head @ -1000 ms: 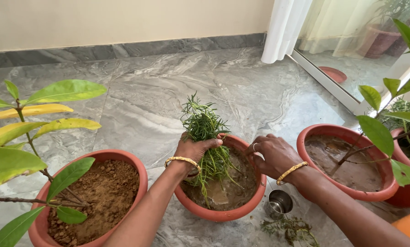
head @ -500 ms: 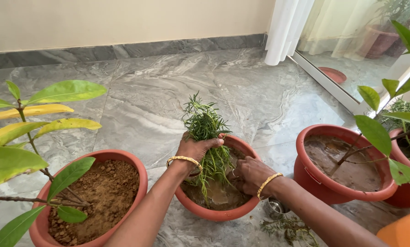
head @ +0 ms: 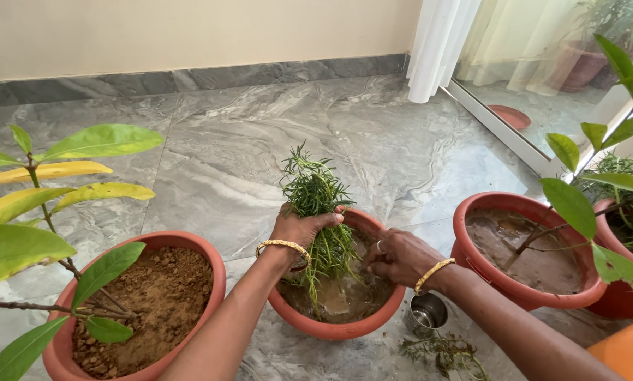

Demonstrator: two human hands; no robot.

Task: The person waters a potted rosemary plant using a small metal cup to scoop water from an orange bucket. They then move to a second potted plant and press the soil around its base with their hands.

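Observation:
A terracotta pot (head: 344,329) in the middle holds muddy water and wet soil. My left hand (head: 299,229) is closed around a bunch of thin-leaved green plants (head: 315,189), holding them upright over the pot with their lower stems trailing into the mud. My right hand (head: 401,257) hovers over the right side of the pot just above the wet soil, fingers bent and pointing at the stems. Whether it touches the soil I cannot tell. Both wrists carry a gold bangle.
A pot of dry brown soil (head: 147,296) with a large-leaved plant stands at left. A pot of muddy water (head: 524,254) with a leafy stem stands at right. A small steel cup (head: 428,313) and loose green sprigs (head: 443,351) lie on the marble floor. Curtain and glass door at back right.
My right hand went from the pot's right rim down into the pot, then lifted slightly toward the rim again. My left hand has kept hold of the plants without moving.

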